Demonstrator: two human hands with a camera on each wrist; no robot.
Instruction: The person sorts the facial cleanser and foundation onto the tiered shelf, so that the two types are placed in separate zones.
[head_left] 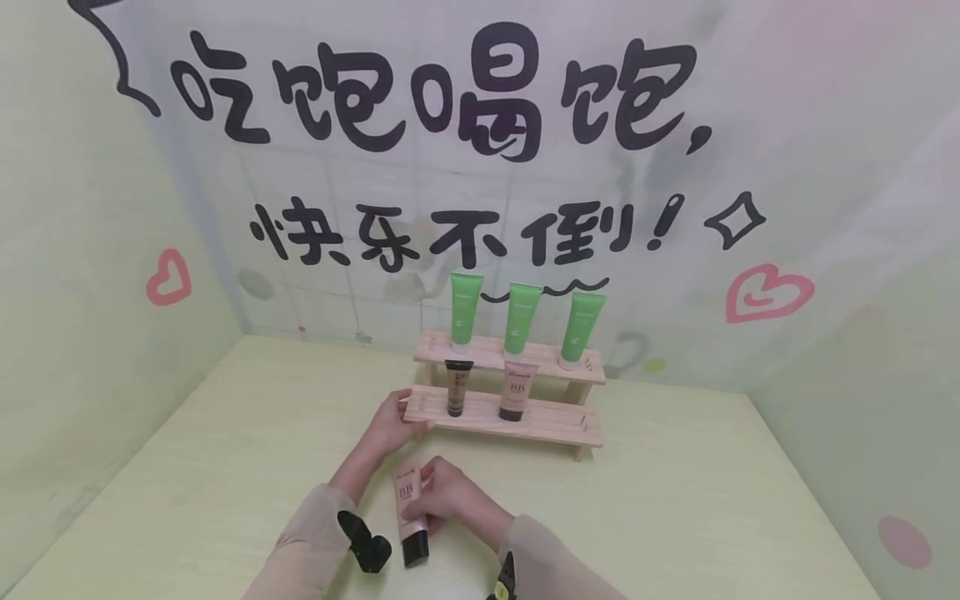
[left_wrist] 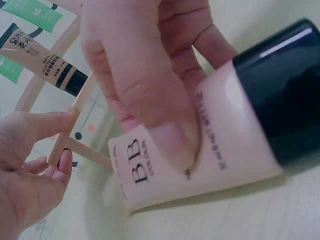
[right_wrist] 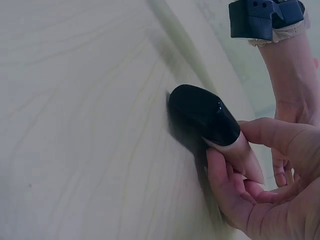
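My right hand (head_left: 453, 493) grips a pink BB cream tube (head_left: 408, 483) low over the table, its black cap (head_left: 415, 550) toward me. In the left wrist view the thumb presses across the front of this tube (left_wrist: 215, 170). At the left end of the two-tier wooden stand (head_left: 555, 422), my left hand (head_left: 390, 427) pinches the lower shelf, thumb on top and fingers beneath. On that shelf, a tan foundation tube (head_left: 457, 390) and another pink BB cream tube (head_left: 517, 392) stand upright on their caps.
Along the stand's upper tier are a left green tube (head_left: 465, 310), a middle green tube (head_left: 521, 321) and a right green tube (head_left: 582, 328). The stand is on a pale table (head_left: 675, 500), near a printed backdrop (head_left: 360, 179) with large characters.
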